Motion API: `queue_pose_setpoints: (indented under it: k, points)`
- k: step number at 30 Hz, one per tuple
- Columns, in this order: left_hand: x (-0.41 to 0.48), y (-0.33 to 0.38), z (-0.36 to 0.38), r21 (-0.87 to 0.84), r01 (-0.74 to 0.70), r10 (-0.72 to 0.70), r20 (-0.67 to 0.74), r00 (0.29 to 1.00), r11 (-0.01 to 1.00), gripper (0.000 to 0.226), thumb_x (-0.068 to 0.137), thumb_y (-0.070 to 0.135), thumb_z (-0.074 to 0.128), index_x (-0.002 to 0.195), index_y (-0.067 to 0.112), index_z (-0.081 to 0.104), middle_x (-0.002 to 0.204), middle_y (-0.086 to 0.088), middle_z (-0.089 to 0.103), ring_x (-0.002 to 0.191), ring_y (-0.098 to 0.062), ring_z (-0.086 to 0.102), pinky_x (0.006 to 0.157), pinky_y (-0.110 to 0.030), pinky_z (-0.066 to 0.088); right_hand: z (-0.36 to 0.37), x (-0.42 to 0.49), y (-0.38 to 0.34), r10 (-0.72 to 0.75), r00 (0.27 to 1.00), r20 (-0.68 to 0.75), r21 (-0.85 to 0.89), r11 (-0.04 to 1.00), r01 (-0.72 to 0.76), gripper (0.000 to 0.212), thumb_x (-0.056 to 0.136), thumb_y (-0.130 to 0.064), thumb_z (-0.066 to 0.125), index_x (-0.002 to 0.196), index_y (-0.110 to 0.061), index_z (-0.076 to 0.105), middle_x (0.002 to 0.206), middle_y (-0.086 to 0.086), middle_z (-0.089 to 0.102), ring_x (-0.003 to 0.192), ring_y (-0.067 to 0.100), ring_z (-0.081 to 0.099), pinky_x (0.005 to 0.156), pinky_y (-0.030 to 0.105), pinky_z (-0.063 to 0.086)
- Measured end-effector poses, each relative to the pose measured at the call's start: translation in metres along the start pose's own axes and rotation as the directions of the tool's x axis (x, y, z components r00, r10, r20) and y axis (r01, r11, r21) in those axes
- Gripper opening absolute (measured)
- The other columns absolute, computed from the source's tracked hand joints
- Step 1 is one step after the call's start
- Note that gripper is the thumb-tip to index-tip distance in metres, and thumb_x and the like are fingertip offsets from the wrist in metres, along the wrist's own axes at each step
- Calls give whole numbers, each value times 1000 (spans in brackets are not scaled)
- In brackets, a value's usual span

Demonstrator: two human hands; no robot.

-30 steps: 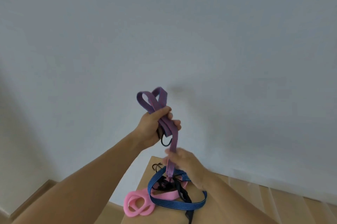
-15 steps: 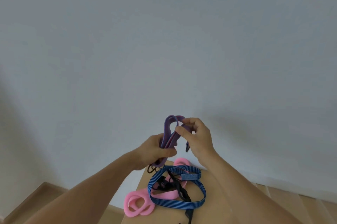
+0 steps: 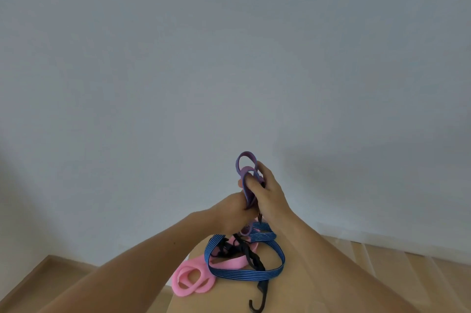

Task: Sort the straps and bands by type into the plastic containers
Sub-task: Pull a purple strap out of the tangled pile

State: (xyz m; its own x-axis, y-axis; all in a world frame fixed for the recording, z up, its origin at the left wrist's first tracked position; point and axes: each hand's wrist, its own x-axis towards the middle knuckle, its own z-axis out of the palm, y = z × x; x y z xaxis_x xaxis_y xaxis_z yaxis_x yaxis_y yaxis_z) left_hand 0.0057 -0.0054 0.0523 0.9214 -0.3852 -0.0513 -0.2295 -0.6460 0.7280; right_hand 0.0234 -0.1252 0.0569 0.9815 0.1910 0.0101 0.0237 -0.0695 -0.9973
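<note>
A plain grey-blue wall fills most of the view, with a strip of wooden floor (image 3: 51,277) and the top of a light wooden table (image 3: 293,295) at the bottom. On the table lies one blue striped cord (image 3: 242,274), looped into a loose ring. One black hook (image 3: 257,305) trails from its near side.

One black strap (image 3: 244,254) is tangled inside the blue striped cord. Pink bands (image 3: 191,279) lie under it and to its left; how many cannot be told.

Two bare hands hold one purple strap (image 3: 246,162) in the air above the far edge of the blue striped cord. The purple strap is flat and folded into two loops that stand up above the hands, and a short end hangs down toward the pile. The left hand (image 3: 234,208) grips its lower part with curled fingers. The right hand (image 3: 270,198) holds the loops, its thumb pressed across them.

Half a second ago the right hand only pinched the top of the loop. The pile has not shifted.
</note>
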Motion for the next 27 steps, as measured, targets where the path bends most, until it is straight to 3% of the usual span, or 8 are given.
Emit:
queue_pose_setpoints:
  k: [4,7,10,13,16,19,23,27]
  points:
    - [18,2,20,19,-69,68,84,994,997,25,96,14,45,110,-1,60,107,-15,65,90,-24,59,89,-36,51,-20,-14,10,38,998,-40,-5,999,-38,66,82,-27,78,135,-38,41,107,-10,64,99,1,62,86,22,46]
    - [39,22,51,-21,-102,104,181,978,995,11,93,10,50,86,5,56,81,-12,61,73,-22,56,75,-44,52,-53,-30,21,71,964,-257,46,997,-61,39,86,-25,71,121,-30,54,100,-8,66,101,12,64,88,28,51]
    - [50,47,92,-95,-98,117,212,970,991,16,94,25,56,82,18,47,74,0,55,67,-14,48,65,-28,42,-105,-58,34,127,883,-451,183,982,-48,7,93,-23,59,99,-19,60,84,-1,65,93,24,66,85,38,52]
    - [53,81,139,-178,-132,180,283,942,975,14,94,30,53,96,17,51,72,-3,61,61,-12,55,63,-28,47,-156,-95,46,159,810,-564,258,966,-10,6,96,-19,55,93,-13,56,83,9,61,74,21,63,69,32,52]
    - [67,125,197,-243,-129,211,349,913,961,16,96,21,44,101,6,48,69,-8,60,54,-19,57,51,-29,45,-203,-130,60,129,714,-689,229,972,46,10,96,-19,57,96,-10,55,73,2,60,63,12,59,58,21,48]
    - [86,169,266,-229,-134,222,419,880,964,16,95,20,44,108,10,48,68,-6,60,49,-17,55,44,-23,42,-264,-164,79,124,654,-746,194,980,35,13,93,-22,63,106,-22,60,88,-1,68,80,10,65,73,22,52]
    - [104,235,361,-107,-148,183,589,787,983,18,93,31,50,97,14,53,80,0,61,67,-14,53,63,-26,43,-379,-223,108,207,577,-790,181,978,-103,5,95,-17,58,100,-18,58,83,1,61,72,14,57,65,25,44]
    - [126,283,436,72,-249,150,630,762,966,48,94,38,54,135,13,50,128,-4,59,113,-24,58,93,-32,45,-496,-269,139,282,574,-769,16,906,-423,12,99,-20,50,109,-14,50,87,6,58,70,19,55,60,30,39]
